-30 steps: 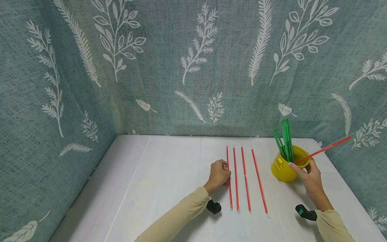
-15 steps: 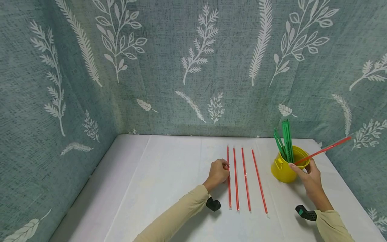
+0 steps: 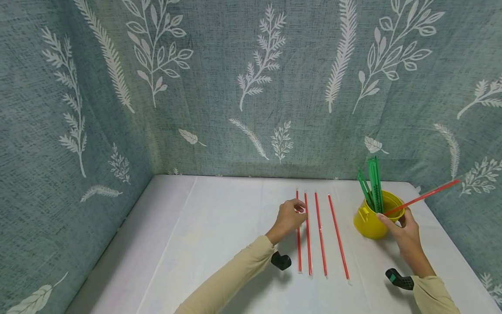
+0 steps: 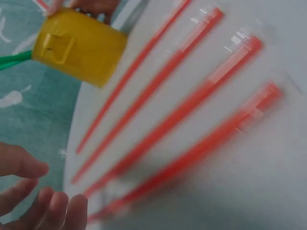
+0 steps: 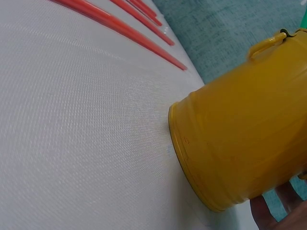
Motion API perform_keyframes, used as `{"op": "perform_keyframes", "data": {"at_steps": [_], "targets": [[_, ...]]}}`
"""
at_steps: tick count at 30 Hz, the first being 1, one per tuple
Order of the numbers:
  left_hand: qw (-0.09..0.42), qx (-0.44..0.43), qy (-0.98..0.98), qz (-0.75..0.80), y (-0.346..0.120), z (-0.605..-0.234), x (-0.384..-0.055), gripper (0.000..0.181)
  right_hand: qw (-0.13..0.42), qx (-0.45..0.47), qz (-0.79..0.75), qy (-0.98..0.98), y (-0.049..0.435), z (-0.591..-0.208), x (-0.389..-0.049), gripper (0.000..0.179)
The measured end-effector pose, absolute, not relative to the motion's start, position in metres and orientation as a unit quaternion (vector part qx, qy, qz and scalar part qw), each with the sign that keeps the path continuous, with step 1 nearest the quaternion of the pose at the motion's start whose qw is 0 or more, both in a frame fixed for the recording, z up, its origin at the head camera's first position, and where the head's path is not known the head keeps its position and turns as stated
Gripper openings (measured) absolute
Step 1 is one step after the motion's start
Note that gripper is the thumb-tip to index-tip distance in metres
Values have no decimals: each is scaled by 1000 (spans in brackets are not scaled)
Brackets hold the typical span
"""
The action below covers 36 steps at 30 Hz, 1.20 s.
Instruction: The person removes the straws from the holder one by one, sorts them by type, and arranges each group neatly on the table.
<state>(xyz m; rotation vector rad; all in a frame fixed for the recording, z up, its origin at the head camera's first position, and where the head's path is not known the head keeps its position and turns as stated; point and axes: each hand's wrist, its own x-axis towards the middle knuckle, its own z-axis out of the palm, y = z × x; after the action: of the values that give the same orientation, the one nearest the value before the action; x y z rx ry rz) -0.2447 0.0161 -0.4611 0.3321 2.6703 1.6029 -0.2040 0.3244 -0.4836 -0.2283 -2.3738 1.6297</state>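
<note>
Several red drinking straws in clear wrappers lie side by side on the white table, the leftmost straw nearest my left hand. My left hand is over the two leftmost straws; in the left wrist view its thumb and fingers are apart with nothing between them. My right hand grips the yellow bucket at its rim and right side, thumb towards the front. Green wrapped straws stand in the bucket, and one red straw leans out to the right. The bucket looks slightly tilted.
The white table meets a green leaf-patterned cloth at the back and sides. Black wrist devices hang under both forearms. A small handle sticks out from the bucket's side.
My left hand has let go of the leftmost straw, rising a little and moving right with its fingers spread apart. That straw has shifted slightly. The right hand stays on the bucket.
</note>
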Motion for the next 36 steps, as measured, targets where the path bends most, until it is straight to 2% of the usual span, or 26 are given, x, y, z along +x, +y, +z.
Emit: {"op": "perform_keyframes", "data": {"at_steps": [19,36], "targets": [[56,151,768,621,65,-415,-247,17,123,-86,557,-817,323,-485,-203,73],[55,181,742,643,93,-403,-241,17,122,-77,561,-815,324,-483,-205,73]]}}
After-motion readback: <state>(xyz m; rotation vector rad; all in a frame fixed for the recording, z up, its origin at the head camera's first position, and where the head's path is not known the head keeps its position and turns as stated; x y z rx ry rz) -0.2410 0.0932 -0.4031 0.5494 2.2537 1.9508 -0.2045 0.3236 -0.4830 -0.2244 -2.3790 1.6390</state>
